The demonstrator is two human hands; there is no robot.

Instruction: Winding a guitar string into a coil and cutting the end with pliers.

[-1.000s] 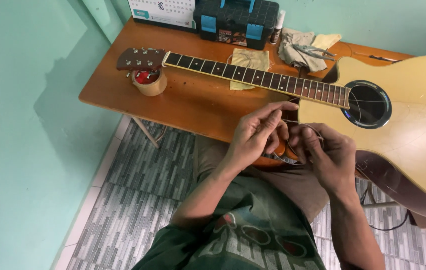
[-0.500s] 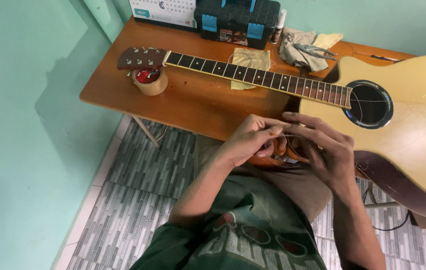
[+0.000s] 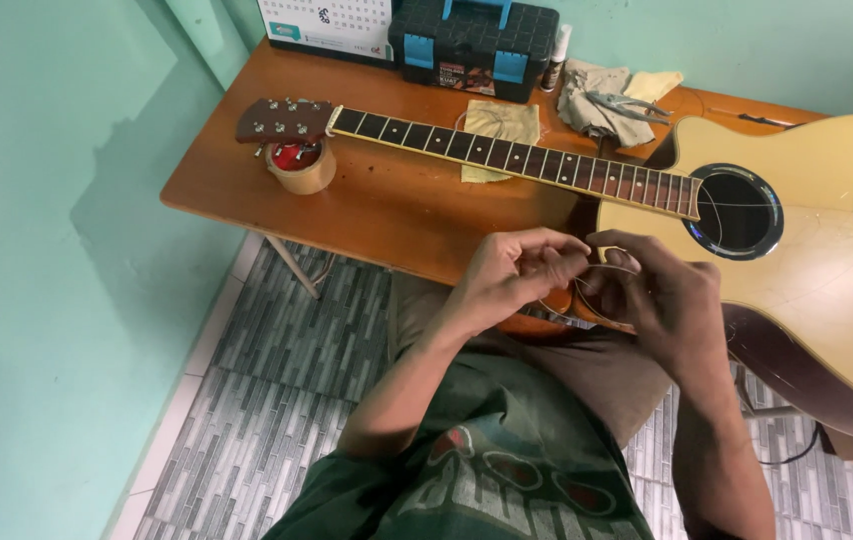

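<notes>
From the head camera, the left hand and right hand meet just off the near edge of the brown wooden table, each grip pinched narrow on a thin coiled wire guitar string looped between them. The pale yellow acoustic guitar lies across the table's right side, its headstock resting on a roll of tan tape near the left edge.

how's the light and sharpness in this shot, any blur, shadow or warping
Head view: soft, even light with no harsh glare; the table throws a broad shadow onto the green wall at left. The guitar and toolbox look crisp. The left hand and right hand are slightly soft, and the thin coiled wire between them is hard to resolve. The wide lens bows the floor tiles.
</notes>
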